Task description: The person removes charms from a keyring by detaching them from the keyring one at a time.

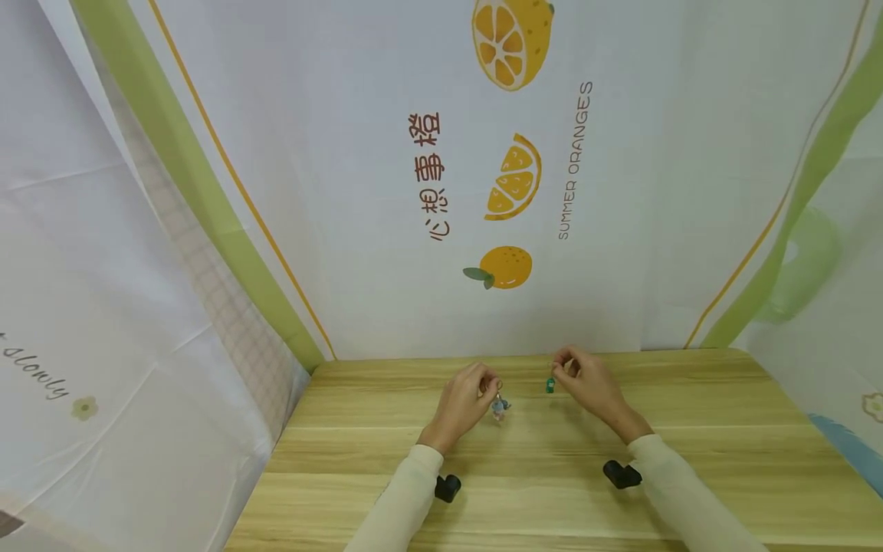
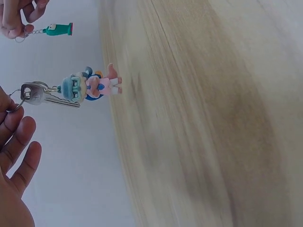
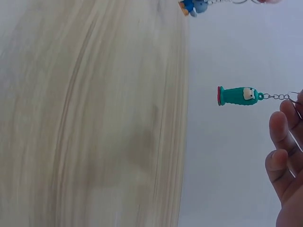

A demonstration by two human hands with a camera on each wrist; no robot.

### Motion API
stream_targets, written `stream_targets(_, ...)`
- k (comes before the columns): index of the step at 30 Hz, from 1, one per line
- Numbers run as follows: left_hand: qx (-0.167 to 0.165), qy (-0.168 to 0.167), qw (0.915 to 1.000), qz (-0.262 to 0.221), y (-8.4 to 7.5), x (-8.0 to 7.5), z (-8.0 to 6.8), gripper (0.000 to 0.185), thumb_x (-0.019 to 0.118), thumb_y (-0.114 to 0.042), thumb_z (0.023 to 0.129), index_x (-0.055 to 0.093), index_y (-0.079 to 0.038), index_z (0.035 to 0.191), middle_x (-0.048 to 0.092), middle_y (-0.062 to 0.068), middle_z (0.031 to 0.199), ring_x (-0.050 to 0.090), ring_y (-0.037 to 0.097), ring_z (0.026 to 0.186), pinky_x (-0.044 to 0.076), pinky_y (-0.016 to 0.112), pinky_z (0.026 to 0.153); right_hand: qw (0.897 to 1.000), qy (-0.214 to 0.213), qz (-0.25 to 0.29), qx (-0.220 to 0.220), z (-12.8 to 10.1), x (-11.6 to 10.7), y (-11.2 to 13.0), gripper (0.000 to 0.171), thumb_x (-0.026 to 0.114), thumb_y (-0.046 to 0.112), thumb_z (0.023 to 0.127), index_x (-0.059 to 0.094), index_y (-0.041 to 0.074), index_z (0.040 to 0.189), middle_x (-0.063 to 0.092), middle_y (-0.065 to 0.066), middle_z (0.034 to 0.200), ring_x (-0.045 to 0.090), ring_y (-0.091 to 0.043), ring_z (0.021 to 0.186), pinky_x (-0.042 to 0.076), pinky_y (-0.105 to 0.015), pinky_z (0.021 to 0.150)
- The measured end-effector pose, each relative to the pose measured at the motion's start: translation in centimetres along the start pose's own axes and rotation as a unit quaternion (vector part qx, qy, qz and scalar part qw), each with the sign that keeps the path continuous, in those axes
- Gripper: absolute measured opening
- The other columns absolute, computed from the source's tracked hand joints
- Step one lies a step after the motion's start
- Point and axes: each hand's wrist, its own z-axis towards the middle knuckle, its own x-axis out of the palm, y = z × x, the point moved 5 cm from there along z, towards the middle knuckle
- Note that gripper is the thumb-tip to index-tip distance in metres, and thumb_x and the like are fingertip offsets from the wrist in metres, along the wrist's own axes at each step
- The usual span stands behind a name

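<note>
My left hand [image 1: 464, 402] pinches a metal key ring [image 2: 17, 100] between thumb and forefinger. From that ring hang silver keys [image 2: 35, 93] and a small figurine [image 2: 94, 86] in pink and blue with a light blue head. Across from it, my right hand [image 1: 586, 383] pinches the ring end of a short chain [image 3: 274, 96]. On this chain dangles a green figure charm [image 3: 236, 96] with a pale face patch and a red base. Both trinkets are held up in the air over the wooden table [image 1: 538, 475], a gap apart.
Behind the table's far edge hangs a white cloth [image 1: 372, 230] printed with oranges and lettering. More cloth [image 1: 103, 268] drapes down at the left and right sides. A black wrist mount [image 1: 448, 488] shows at the left forearm, another black mount [image 1: 622, 474] at the right.
</note>
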Motion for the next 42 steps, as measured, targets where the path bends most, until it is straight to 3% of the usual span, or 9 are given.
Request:
stream_targets(5, 0.01, -0.003, 0.9999, 0.005, 0.1, -0.1, -0.1, 0.005, 0.07, -0.013, 0.104, 0.074, -0.011, 0.104, 0.071, -0.003, 0.091, 0.064, 0.007, 0.08, 0.053, 0.018, 0.069, 1.0, 0.006, -0.011, 0.021, 0.0, -0.6, -0.8, 0.005, 0.065, 0.014, 0.104, 0.068, 0.016, 0.101, 0.068, 0.001, 0.09, 0.052, -0.006, 0.065, 0.043, -0.025, 0.054)
stream_targets(15, 0.001, -0.005, 1.0, 0.003, 0.5, 0.0, -0.3, 0.004, 0.071, -0.014, 0.104, 0.074, -0.012, 0.104, 0.07, -0.003, 0.091, 0.063, 0.007, 0.079, 0.053, 0.018, 0.069, 0.999, -0.001, -0.022, 0.047, -0.1, -1.8, -1.9, 0.009, 0.065, 0.016, 0.105, 0.07, 0.009, 0.106, 0.07, -0.006, 0.092, 0.053, -0.006, 0.065, 0.044, -0.026, 0.054)
stream_targets(29, 0.003, 0.0, 1.0, -0.002, 0.6, -0.2, -0.4, 0.004, 0.07, -0.014, 0.104, 0.074, -0.012, 0.105, 0.07, -0.002, 0.092, 0.063, 0.008, 0.079, 0.053, 0.019, 0.07, 0.995, -0.005, -0.039, 0.087, 0.0, -2.8, -3.7, 0.013, 0.064, 0.019, 0.106, 0.07, 0.008, 0.106, 0.072, -0.007, 0.093, 0.053, -0.008, 0.068, 0.043, -0.026, 0.058)
stream_targets(42, 0.012, -0.007, 0.9999, -0.003, 0.6, -0.2, -0.5, 0.006, 0.068, -0.012, 0.105, 0.074, -0.011, 0.103, 0.07, -0.002, 0.09, 0.063, 0.008, 0.079, 0.054, 0.019, 0.068, 0.993, 0.004, -0.042, 0.114, -0.6, -3.3, -5.6, 0.018, 0.064, 0.018, 0.105, 0.069, 0.002, 0.112, 0.075, -0.017, 0.104, 0.067, -0.018, 0.081, 0.05, -0.026, 0.063)
